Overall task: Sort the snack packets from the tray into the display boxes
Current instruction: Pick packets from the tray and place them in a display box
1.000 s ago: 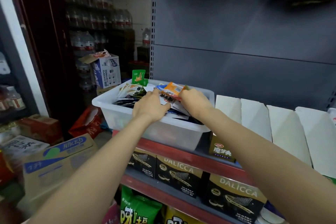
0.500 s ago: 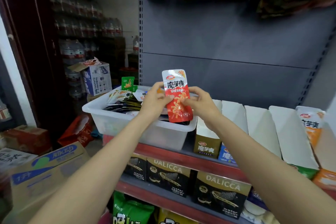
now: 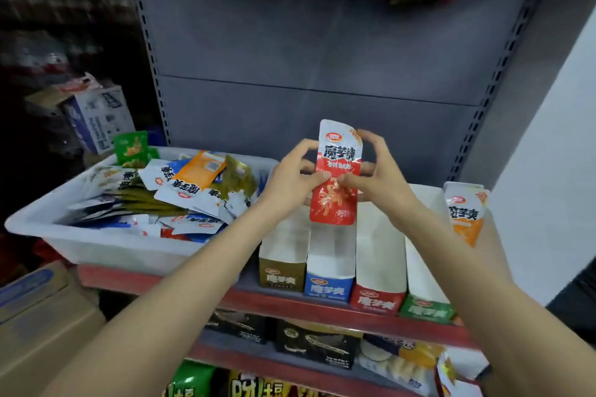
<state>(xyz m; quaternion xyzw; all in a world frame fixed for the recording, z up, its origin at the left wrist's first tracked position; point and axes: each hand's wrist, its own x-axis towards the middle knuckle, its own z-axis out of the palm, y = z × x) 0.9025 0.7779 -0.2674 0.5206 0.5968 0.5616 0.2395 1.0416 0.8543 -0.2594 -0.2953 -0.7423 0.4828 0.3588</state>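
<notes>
Both hands (image 3: 292, 182) pinch glossy red pkt (image 3: 337, 177).

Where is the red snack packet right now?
Centre of the head view: the red packet is pinched upright between left hand and right hand, above the display boxes.

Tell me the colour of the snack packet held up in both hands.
Red with a white top, the glossy plastic snack packet, clearest in the head view.

Grey perforated back panel (image 3: 306, 42) behind the red-edged shelf (image 3: 290, 303). Lower shelf holds black wafer boxes (image 3: 317, 346); green snack bag (image 3: 190, 379) below that. Blue-and-white carton (image 3: 96, 116) far left, brown cardboard box (image 3: 38, 325) bottom left.
</notes>
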